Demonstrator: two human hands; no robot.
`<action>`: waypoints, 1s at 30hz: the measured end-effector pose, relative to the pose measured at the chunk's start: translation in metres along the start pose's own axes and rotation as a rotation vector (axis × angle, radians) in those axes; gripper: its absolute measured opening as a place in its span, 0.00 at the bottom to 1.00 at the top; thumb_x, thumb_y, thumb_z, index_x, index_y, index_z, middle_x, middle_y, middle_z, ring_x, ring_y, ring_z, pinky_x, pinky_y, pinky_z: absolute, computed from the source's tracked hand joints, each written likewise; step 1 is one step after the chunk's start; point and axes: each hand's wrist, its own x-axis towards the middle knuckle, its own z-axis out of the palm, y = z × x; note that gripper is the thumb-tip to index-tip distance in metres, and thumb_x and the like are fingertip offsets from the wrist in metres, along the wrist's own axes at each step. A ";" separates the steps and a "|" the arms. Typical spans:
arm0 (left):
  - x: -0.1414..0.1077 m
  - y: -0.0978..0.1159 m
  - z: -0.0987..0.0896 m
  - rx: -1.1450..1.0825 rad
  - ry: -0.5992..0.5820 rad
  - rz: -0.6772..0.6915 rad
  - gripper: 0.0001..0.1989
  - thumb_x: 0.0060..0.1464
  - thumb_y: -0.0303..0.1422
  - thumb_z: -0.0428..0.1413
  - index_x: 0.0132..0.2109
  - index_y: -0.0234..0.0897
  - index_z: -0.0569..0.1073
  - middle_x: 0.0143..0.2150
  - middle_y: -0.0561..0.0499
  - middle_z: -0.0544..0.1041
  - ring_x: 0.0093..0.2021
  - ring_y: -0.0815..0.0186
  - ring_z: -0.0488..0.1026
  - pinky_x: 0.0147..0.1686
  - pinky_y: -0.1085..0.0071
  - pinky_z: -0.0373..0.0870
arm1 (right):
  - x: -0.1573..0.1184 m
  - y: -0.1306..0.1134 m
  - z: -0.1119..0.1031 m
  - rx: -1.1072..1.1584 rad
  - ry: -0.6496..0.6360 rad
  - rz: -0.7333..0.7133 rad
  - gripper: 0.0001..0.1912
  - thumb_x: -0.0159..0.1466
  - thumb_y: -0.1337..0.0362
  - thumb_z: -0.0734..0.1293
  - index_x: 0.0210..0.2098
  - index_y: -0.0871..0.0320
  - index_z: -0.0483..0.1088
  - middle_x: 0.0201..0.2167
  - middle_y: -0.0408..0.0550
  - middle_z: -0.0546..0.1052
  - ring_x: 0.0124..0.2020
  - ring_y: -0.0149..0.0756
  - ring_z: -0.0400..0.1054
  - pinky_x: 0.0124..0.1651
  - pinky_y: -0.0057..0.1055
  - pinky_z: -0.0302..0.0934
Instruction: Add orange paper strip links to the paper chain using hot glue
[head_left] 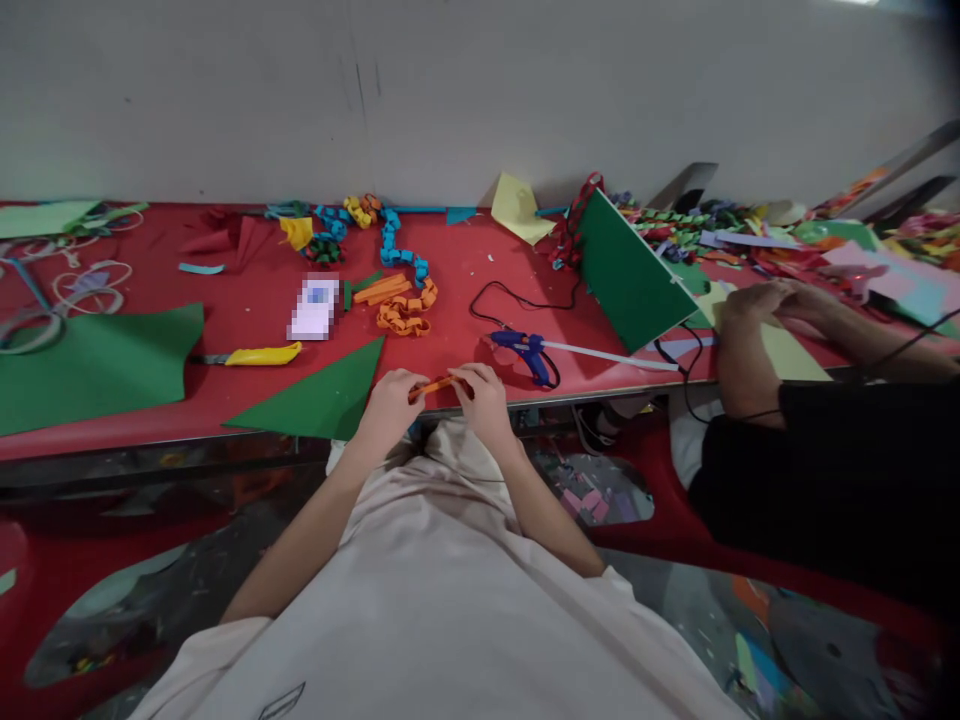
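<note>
At the near edge of the red table, an orange paper strip (435, 386) stretches between my two hands. My left hand (395, 398) pinches its left end, and my right hand (482, 393) grips the right end, with fingers closed. Just beyond lies a paper chain whose near links are orange (409, 315) and whose far links are blue (390, 235). A small stack of loose orange strips (382, 289) rests beside it. To the right of my right hand sits a blue glue gun (525, 350) with a white glue stick out of its back.
A yellow utility knife (262, 355) lies at left, near green paper sheets (322, 395). A phone (315, 307) lies behind them. A green board (630, 270) leans at right, its black cord nearby. A co-worker's hands (772, 300) rest at the right.
</note>
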 end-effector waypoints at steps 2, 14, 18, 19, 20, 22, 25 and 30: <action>0.000 0.000 0.001 -0.021 -0.007 -0.001 0.12 0.59 0.22 0.57 0.47 0.35 0.80 0.44 0.45 0.80 0.45 0.60 0.77 0.52 0.62 0.75 | 0.007 0.003 0.000 0.028 -0.032 -0.024 0.15 0.72 0.66 0.64 0.53 0.56 0.79 0.50 0.56 0.79 0.52 0.44 0.72 0.59 0.39 0.67; -0.009 -0.002 0.002 -0.127 0.062 -0.037 0.08 0.63 0.26 0.58 0.44 0.35 0.82 0.45 0.45 0.82 0.43 0.64 0.79 0.49 0.67 0.75 | 0.018 0.009 -0.001 0.164 -0.057 -0.017 0.11 0.71 0.66 0.65 0.42 0.58 0.81 0.39 0.51 0.79 0.43 0.40 0.73 0.52 0.35 0.67; -0.004 -0.006 0.007 -0.143 0.086 -0.041 0.13 0.58 0.21 0.57 0.48 0.36 0.81 0.44 0.46 0.83 0.40 0.64 0.79 0.47 0.68 0.76 | 0.017 0.007 0.006 0.147 0.000 0.008 0.13 0.72 0.67 0.63 0.39 0.57 0.80 0.40 0.52 0.79 0.45 0.42 0.71 0.55 0.38 0.65; -0.001 -0.007 0.009 -0.143 0.086 -0.033 0.14 0.56 0.21 0.59 0.48 0.36 0.82 0.43 0.47 0.83 0.40 0.63 0.79 0.47 0.67 0.76 | 0.017 0.007 0.007 0.148 0.008 0.007 0.13 0.72 0.67 0.63 0.39 0.56 0.80 0.40 0.52 0.79 0.45 0.42 0.71 0.54 0.38 0.66; 0.001 -0.008 0.010 -0.141 0.086 -0.025 0.14 0.55 0.20 0.60 0.47 0.37 0.82 0.42 0.47 0.83 0.40 0.62 0.79 0.47 0.66 0.76 | 0.017 0.008 0.007 0.152 0.014 0.004 0.12 0.71 0.67 0.63 0.40 0.56 0.80 0.40 0.53 0.79 0.45 0.43 0.72 0.54 0.37 0.66; 0.006 -0.009 0.012 -0.134 0.089 -0.012 0.11 0.55 0.21 0.61 0.44 0.37 0.82 0.39 0.47 0.83 0.40 0.61 0.79 0.47 0.64 0.76 | 0.017 0.009 0.006 0.167 0.021 -0.005 0.11 0.70 0.68 0.64 0.42 0.57 0.80 0.41 0.53 0.79 0.45 0.42 0.72 0.53 0.36 0.67; 0.010 -0.011 0.013 -0.131 0.102 -0.004 0.08 0.60 0.24 0.59 0.42 0.37 0.82 0.40 0.47 0.84 0.40 0.60 0.80 0.47 0.64 0.76 | 0.019 0.012 0.004 0.191 0.025 -0.001 0.10 0.69 0.68 0.66 0.46 0.56 0.79 0.42 0.53 0.79 0.43 0.42 0.73 0.51 0.37 0.68; 0.009 -0.013 0.010 -0.129 0.097 0.019 0.09 0.64 0.25 0.57 0.47 0.38 0.81 0.45 0.47 0.84 0.44 0.62 0.80 0.48 0.66 0.75 | 0.025 0.011 0.003 0.217 -0.001 0.007 0.10 0.70 0.67 0.65 0.42 0.54 0.80 0.40 0.49 0.81 0.42 0.40 0.75 0.51 0.35 0.69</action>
